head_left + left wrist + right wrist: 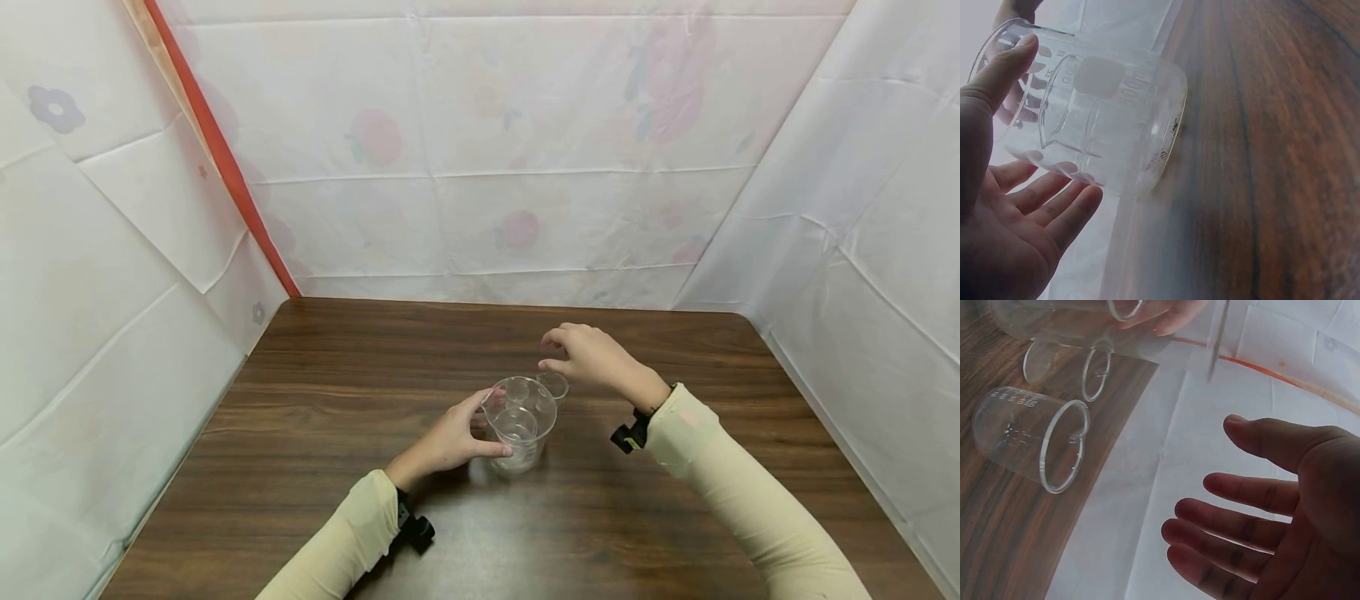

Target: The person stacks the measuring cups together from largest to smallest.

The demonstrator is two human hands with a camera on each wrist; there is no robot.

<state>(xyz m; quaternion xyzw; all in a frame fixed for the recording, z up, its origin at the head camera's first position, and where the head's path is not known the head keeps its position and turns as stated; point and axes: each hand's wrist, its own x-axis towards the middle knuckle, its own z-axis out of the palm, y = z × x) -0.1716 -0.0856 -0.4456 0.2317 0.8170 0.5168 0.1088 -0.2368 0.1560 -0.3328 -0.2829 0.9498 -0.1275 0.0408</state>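
Note:
My left hand [453, 433] grips a large clear glass beaker [528, 454] from its left side, with the thumb at the front and the fingers round the back. Inside it a smaller glass beaker [1063, 125] is visible, its rim below the large one's rim. My right hand [588, 354] hovers beside a small beaker [553, 395] just behind the large one, fingers apart and touching nothing. That small beaker [1019, 437] stands upright with white graduations in the right wrist view. Another small glass vessel [1063, 367] stands between it and the large beaker, partly hidden.
The glassware stands on a dark wood-grain table [337, 400]. White patterned sheets [465, 208] hang behind the table and along both sides. A red strip [225, 158] runs down the back left corner. A small black camera sits on each wrist.

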